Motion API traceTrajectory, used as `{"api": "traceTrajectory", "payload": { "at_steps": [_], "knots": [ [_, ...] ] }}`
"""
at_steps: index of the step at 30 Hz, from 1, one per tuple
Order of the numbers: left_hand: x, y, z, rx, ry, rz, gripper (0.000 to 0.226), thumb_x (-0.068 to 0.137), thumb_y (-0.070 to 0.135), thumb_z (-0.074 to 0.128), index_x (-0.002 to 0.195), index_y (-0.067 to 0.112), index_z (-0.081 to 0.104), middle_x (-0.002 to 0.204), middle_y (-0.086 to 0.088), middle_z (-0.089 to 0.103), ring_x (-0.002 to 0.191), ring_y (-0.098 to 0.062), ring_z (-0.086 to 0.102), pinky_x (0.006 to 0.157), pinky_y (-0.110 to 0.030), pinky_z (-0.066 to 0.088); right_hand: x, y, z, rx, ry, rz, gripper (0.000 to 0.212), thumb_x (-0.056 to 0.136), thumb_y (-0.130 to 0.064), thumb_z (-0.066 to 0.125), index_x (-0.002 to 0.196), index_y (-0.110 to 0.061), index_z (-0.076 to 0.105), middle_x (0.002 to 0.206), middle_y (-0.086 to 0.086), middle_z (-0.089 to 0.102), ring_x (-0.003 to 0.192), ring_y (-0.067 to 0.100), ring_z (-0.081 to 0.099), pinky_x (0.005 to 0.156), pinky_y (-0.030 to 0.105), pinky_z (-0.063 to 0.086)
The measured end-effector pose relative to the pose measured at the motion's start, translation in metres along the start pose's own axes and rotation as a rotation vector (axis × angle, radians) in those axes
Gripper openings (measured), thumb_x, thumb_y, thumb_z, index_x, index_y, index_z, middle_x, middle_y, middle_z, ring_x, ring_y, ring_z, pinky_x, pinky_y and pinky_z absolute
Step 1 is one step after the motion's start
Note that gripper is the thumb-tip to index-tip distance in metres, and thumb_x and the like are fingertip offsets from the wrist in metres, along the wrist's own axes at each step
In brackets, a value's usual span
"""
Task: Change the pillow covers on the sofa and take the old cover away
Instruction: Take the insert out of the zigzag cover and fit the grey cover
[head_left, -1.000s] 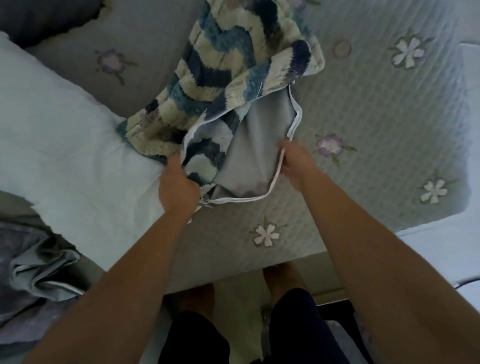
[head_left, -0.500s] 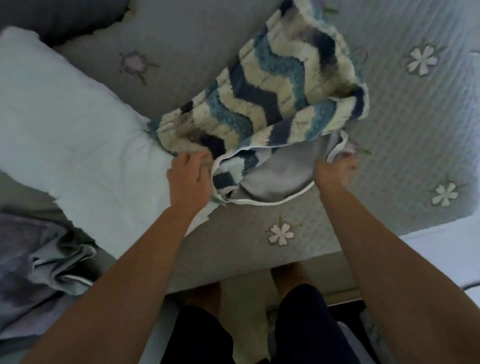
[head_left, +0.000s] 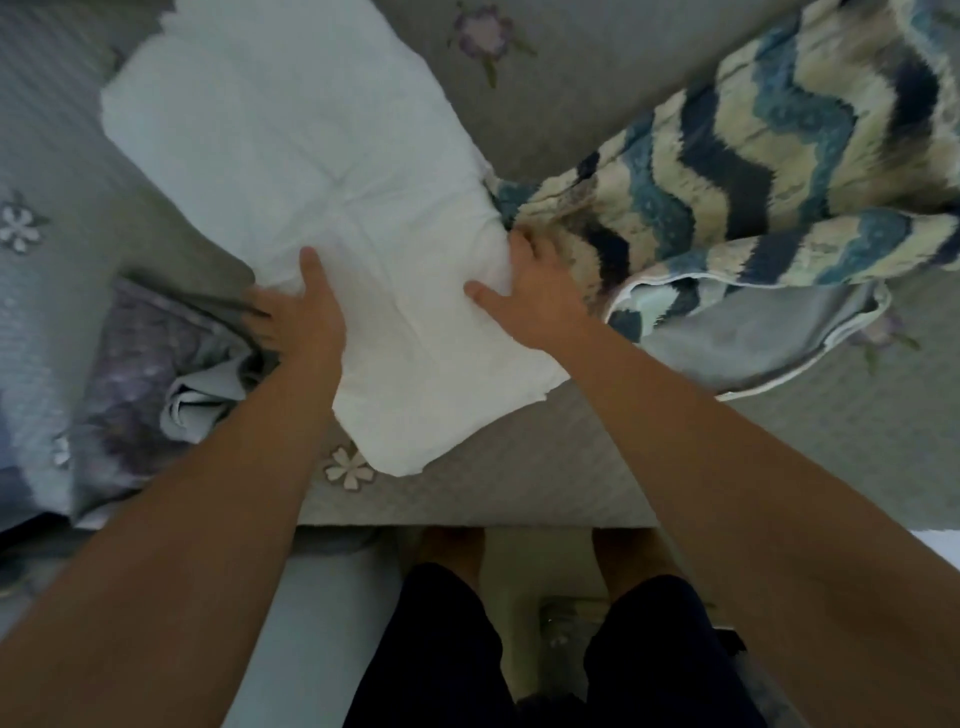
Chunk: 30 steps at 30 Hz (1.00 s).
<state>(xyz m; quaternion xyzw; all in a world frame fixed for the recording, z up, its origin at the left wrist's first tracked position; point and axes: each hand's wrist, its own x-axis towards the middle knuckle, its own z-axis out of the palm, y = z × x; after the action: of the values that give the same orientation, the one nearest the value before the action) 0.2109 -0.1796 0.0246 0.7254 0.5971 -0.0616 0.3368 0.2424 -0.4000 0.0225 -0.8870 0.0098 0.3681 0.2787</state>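
Note:
A bare white pillow (head_left: 332, 171) lies slantwise on the sofa seat. My left hand (head_left: 298, 317) grips its left edge, thumb on top and fingers wrapped over the side. My right hand (head_left: 535, 296) grips its right edge, thumb on the pillow and fingers dug in where it meets the cover. A blue, navy and cream zigzag cover (head_left: 753, 171) lies to the right, its grey lining and white-piped opening (head_left: 748, 332) facing me. Neither hand holds it. A crumpled purple-grey cover (head_left: 150, 364) sits left of the pillow.
The sofa seat (head_left: 519, 483) wears a grey quilted throw with stitched flowers; its front edge runs just above my legs. My bare feet and dark shorts show below, on a pale floor.
Both hands have let go of the zigzag cover's opening and moved left onto the white pillow. The cover now lies loose at the right, and my view has swung left.

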Motion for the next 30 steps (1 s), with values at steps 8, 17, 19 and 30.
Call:
{"api": "traceTrajectory", "payload": {
  "at_steps": [8,17,19,30],
  "knots": [
    [0.026,0.005,-0.014,-0.407,-0.389,-0.333,0.13,0.042,0.095,0.059,0.149,0.024,0.036,0.148,0.004,0.043,0.127,-0.02,0.046,0.11,-0.047,0.035,-0.004,-0.026,0.005,-0.003,0.091,0.031,0.09,0.078,-0.055,0.072,0.145,-0.009,0.033,0.136,0.009,0.054,0.123,0.027,0.054,0.093,0.033,0.043],
    [-0.008,0.115,-0.061,-0.71,-0.032,0.303,0.046,0.078,0.04,0.078,0.114,0.014,0.066,0.088,0.02,0.07,0.084,0.006,0.067,0.077,-0.016,0.054,-0.046,-0.083,-0.035,0.507,0.356,-0.208,0.063,0.074,-0.035,0.068,0.133,-0.014,0.058,0.113,0.004,0.069,0.101,0.02,0.064,0.088,0.038,0.054],
    [-0.032,0.137,-0.065,-0.785,-0.1,0.397,0.043,0.084,0.028,0.076,0.121,0.011,0.062,0.094,0.016,0.071,0.085,0.005,0.068,0.078,-0.016,0.054,-0.059,-0.075,-0.064,0.634,0.461,-0.148,0.056,0.07,-0.033,0.068,0.122,-0.014,0.064,0.107,0.003,0.069,0.096,0.02,0.066,0.083,0.041,0.057],
    [-0.295,0.174,0.018,-0.626,-0.756,0.69,0.034,0.085,0.033,0.072,0.113,0.016,0.063,0.105,0.009,0.072,0.098,0.002,0.067,0.09,-0.029,0.056,-0.228,0.109,-0.161,0.604,1.099,0.236,0.061,0.062,-0.032,0.067,0.117,-0.009,0.053,0.114,0.0,0.048,0.1,0.013,0.051,0.083,0.023,0.044]
  ]
}}
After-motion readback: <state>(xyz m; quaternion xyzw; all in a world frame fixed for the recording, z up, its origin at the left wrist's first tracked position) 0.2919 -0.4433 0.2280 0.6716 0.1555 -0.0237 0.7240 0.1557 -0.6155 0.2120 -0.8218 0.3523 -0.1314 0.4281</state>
